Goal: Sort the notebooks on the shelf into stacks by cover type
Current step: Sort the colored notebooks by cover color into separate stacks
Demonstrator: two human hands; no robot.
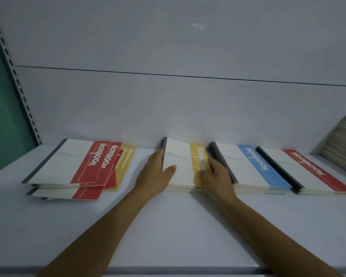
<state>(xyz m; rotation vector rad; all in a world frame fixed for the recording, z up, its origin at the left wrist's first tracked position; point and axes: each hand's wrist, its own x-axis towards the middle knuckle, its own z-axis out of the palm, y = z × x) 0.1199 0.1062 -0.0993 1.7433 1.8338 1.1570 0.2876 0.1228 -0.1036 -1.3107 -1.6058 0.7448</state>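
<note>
The step in hand looks like squaring up the yellow-banded notebook stack (180, 166), which lies in the middle of the white shelf (168, 226), with its far edge near the back panel. The left hand (155, 172) flanks the stack's dark spine side, fingers fairly straight along that edge and the thumb (169, 168) resting on the top cover. The right hand (218, 174) sits at the opposite side with its fingertips (203, 166) on the yellow band. They are blurred, so I cannot tell whether they press flat or pinch the cover. To do this well, both palms should push inward evenly so the spines line up, while the thumb holds the top book from sliding. The right hand has little room, since the blue-banded stack (254, 168) lies just beside it, and a careless nudge could skew that stack's spines. The red-banded stack (308, 170) further right looks settled. The mixed pile (72, 168) at the left holds fanned red covers and at least one yellow notebook (126, 162) beneath them, so sorting appears unfinished.
</note>
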